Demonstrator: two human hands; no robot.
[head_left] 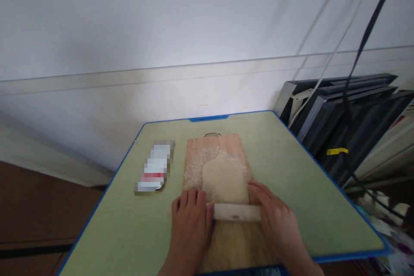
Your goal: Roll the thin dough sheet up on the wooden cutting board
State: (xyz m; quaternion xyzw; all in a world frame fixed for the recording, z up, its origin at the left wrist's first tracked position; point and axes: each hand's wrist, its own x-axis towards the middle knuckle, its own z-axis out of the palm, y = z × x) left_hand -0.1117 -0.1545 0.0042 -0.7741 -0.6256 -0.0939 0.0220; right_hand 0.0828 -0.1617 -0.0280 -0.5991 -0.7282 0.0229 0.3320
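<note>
A pale rolling pin [237, 212] lies crosswise at the near edge of a flat sheet of dough [224, 179]. My left hand [190, 215] is closed over the pin's left end, with the fingers bent toward the board. At the other end, my right hand [278, 215] grips the pin, its fingers reaching forward beside the dough. The dough rests on a wooden cutting board [197, 146] dusted with flour, mostly around the dough's far and left sides. Both ends of the pin are hidden under my hands.
The board lies on a light green table [268, 146] with a blue rim. Left of the board is a blurred-out phone-like item [155, 166]. Dark flat panels [355, 112] lean at the right, with a dark strap [371, 30] hanging before them. A white wall [161, 30] stands behind.
</note>
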